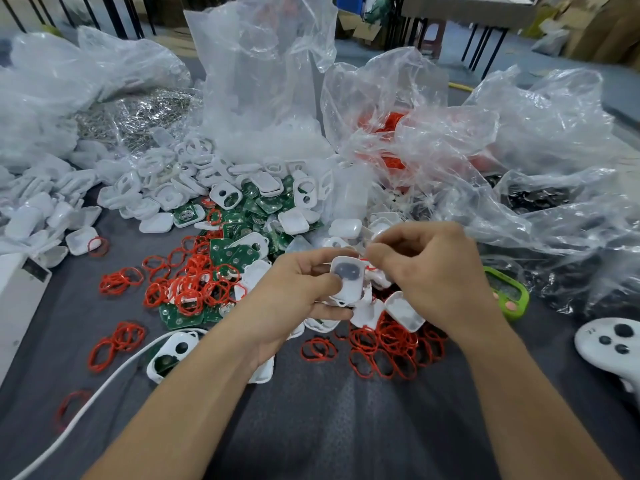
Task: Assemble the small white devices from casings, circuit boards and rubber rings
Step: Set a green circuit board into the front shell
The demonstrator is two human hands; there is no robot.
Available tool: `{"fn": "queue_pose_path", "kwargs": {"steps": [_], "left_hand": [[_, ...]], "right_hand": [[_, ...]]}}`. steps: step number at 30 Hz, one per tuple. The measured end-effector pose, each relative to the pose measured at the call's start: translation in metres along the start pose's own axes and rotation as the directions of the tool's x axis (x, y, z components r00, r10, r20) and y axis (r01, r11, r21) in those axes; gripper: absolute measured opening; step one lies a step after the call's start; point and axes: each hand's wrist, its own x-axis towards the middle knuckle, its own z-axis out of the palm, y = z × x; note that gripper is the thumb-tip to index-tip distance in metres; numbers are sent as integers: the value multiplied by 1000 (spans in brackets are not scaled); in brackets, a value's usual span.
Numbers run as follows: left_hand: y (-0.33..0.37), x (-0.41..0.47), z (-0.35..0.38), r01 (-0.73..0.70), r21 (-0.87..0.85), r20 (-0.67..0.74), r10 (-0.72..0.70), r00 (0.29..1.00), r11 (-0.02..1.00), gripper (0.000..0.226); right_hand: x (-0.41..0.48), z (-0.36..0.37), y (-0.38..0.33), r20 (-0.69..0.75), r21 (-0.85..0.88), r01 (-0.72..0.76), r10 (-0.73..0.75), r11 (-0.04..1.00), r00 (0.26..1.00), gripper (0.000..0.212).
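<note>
A white casing (346, 282) sits between the two hands, its face with a dark oval window turned up toward the camera. The left hand (294, 296) grips it, thumb pressed on the face and fingers curled beneath. The right hand (426, 271) has its fingers curled, with the tips pinched together at the casing's upper right corner. A sliver of a red ring (370, 268) shows there, but how much of it the fingers hold is hidden.

Just under the right hand an open shell (405, 311) lies on a heap of red rubber rings (391, 348). Left of the left hand a second tangle of rings (194, 285) overlaps green circuit boards (242, 233), which spread away beyond the hands. Farther out and to the left, loose white housings (166, 192) are piled against clear plastic bags (263, 81).

Under the left forearm lies a front cover with two holes (173, 351), and a white cable (104, 386) runs just beside it. Right of the right hand a green-framed object (509, 292) lies partly under plastic. Farther right a white controller (613, 344) rests on the desk (329, 427), which is covered in grey cloth.
</note>
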Motion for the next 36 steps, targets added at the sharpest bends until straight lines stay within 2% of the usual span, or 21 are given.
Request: {"fn": "queue_pose_path", "kwargs": {"steps": [8,16,19,22,26,32,36], "left_hand": [[-1,-1,2,-34,36,-4,35,999,999,44],[2,-5,7,-63,28,-79,65,995,998,23],[3,-6,8,-66,23,-125,68,990,998,21],[3,-6,10,-63,10,-185,63,981,998,20],[4,-4,11,-78,-4,-221,75,972,997,17],[3,-4,11,-93,-17,-233,87,969,995,19],[2,-4,11,-87,-15,-238,81,968,996,21]], "right_hand": [[-9,16,9,0,28,-55,55,998,998,10],[-13,31,9,-90,59,-79,85,995,992,14],[-15,33,10,-57,87,-81,86,993,995,14],[-14,31,11,23,179,-107,105,978,994,13],[-11,29,15,92,375,-211,190,903,977,2],[-11,31,15,94,348,-196,174,917,980,5],[-12,31,13,66,269,-152,139,951,988,8]]}}
